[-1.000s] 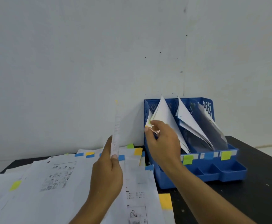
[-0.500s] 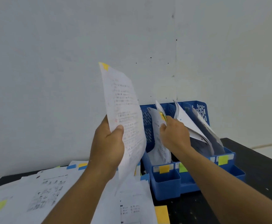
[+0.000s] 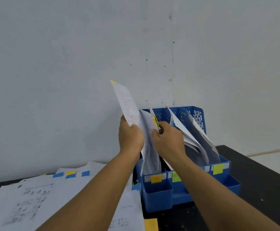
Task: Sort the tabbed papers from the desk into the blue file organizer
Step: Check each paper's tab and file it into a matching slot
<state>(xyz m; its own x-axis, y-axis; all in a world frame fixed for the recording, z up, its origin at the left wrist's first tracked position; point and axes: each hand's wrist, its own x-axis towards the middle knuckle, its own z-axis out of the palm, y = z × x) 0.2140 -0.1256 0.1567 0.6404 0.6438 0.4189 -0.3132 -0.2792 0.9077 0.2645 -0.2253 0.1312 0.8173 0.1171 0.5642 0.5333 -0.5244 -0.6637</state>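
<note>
**Yellow-tabbed sheet poised at the leftmost slot**

The left hand (image 3: 130,136) pinches a white printed sheet with a yellow corner tab (image 3: 126,104) along its lower edge, thumb on the near face. The sheet stands nearly upright, long axis running up and slightly left, tab at the top, just left of the blue plastic file organizer (image 3: 157,195) and partly over its leftmost slot. The right hand (image 3: 168,140) sits close beside the left, fingers curled on the white papers already standing in that slot (image 3: 150,147), apparently drawing them aside to open a gap.

That slot carries a yellow label (image 3: 156,178) on its front, matching the sheet's tab. The gap lies just right of and below the held sheet, so the left hand is the nearer one; the sheet likely needs to go down, edge first, into the opening.

More tabbed white papers (image 3: 41,197) lie spread on the black desk (image 3: 260,172) left of the organizer.
</note>
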